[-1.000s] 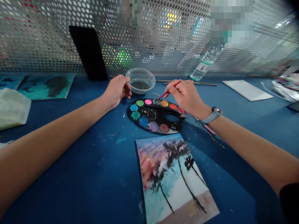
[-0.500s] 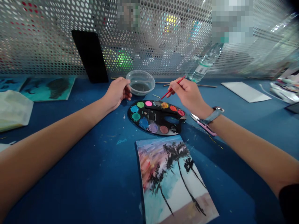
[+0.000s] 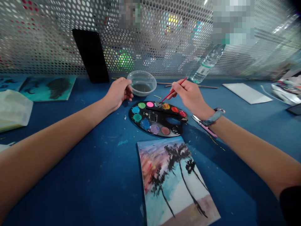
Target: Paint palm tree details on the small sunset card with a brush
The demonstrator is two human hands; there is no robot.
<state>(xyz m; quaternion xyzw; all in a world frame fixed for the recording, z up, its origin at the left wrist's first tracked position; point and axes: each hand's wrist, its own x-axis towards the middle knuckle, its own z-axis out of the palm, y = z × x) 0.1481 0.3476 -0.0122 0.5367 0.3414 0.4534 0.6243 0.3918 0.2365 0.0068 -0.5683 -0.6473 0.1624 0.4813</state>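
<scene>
From where I stand, the right hand (image 3: 189, 95) is closed in a pencil-like pinch on the red brush (image 3: 174, 90), thumb against fingers, with the handle's end poking up past the knuckles. The brush slants down over the far edge of the palette (image 3: 162, 118), its tip by the grey well; whether it touches paint, I can't tell. It looks light and stiff in the handle, soft only at the tip, and I'd guess wet fingers could make it slip, so low on the handle, clear of the hairs, seems the place to hold it. The left hand (image 3: 118, 92) is half curled at the near-left side of the bowl (image 3: 154, 83), thumb and fingertips at the rim, though I can't see whether they pinch it. That bowl seems thin, clear plastic, probably bendy and easily tipped, with dark liquid (image 3: 141, 88) low inside; two sides of the rim, held gently, would suit it. The palette lies flat, likely light and rigid, best taken by its outer edge or thumb hole. Just nearer lies the painting (image 3: 175, 182), whose edges look the safest grip should any paint be damp.
</scene>
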